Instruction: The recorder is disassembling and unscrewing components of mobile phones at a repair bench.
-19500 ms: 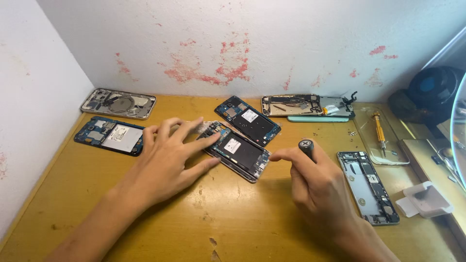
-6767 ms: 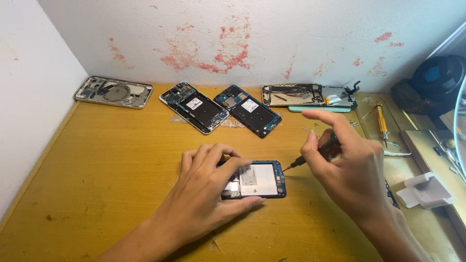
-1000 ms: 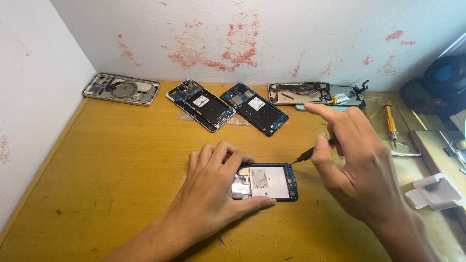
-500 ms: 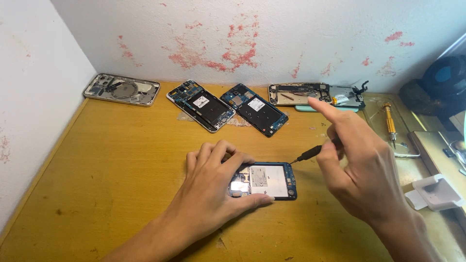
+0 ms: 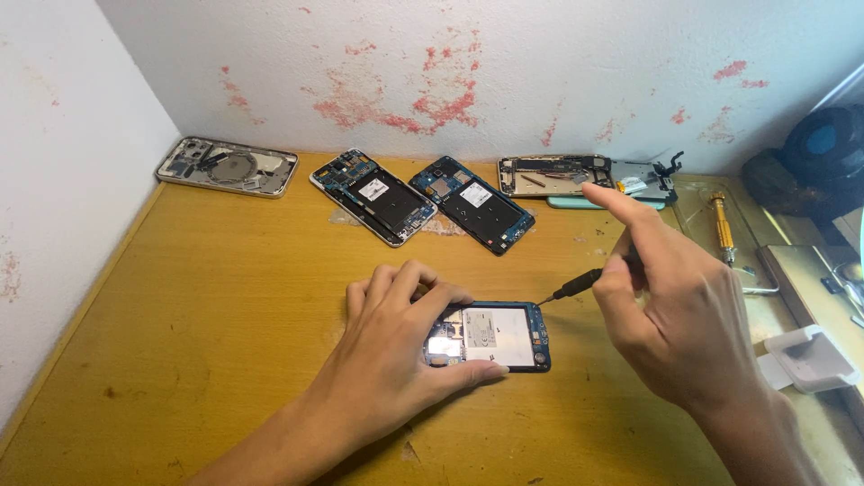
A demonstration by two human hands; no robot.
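Hands at work on an opened phone (image 5: pixel 490 336) lying flat near the middle of a yellow wooden bench (image 5: pixel 207 297). The left hand (image 5: pixel 396 360) lies over the phone's left end, fingers spread across its top edge and thumb pressed along its near edge, so its grip pins the phone to the bench. The right hand (image 5: pixel 670 306) hovers to the right, its grip pinching a dark screwdriver (image 5: pixel 576 287) between thumb and middle fingers, index finger raised. The screwdriver tip points at the phone's upper right corner; contact cannot be made out. Along the back wall lie four more opened phones: a silver frame (image 5: pixel 227 166) at far left, two dark phones (image 5: pixel 373 195) (image 5: pixel 474 203) side by side at a slant, and a stripped phone (image 5: pixel 585 175) further right. A yellow-handled tool (image 5: pixel 723 225) and a small white box (image 5: pixel 807 357) sit at the right edge.
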